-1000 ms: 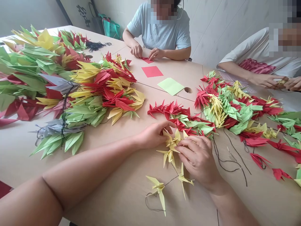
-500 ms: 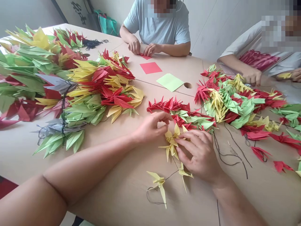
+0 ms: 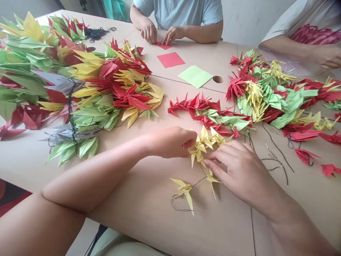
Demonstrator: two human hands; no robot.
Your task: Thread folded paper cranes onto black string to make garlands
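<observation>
A string of folded yellow paper cranes (image 3: 204, 141) lies on the table between my two hands. My left hand (image 3: 174, 141) reaches in from the left, its fingers curled closed against the crane at the near left of the bunch. On the other side, my right hand (image 3: 237, 165) pinches the edge of the same bunch between thumb and fingers; its fingertips partly cover the paper. Below, black thread links two looser cranes, one yellow crane (image 3: 212, 179) by my right thumb and another yellow crane (image 3: 185, 190) beside a thread loop.
Red and green crane strings (image 3: 213, 113) lie just beyond my hands, with a larger colourful heap (image 3: 269, 96) at right and another heap (image 3: 106, 92) at left. Red paper (image 3: 170, 59) and green paper (image 3: 195, 76) lie near a table hole (image 3: 217, 79). Two people sit opposite.
My left hand has closed its fingers and come in against the yellow cranes. My right hand stays at the bunch. The view has tilted down.
</observation>
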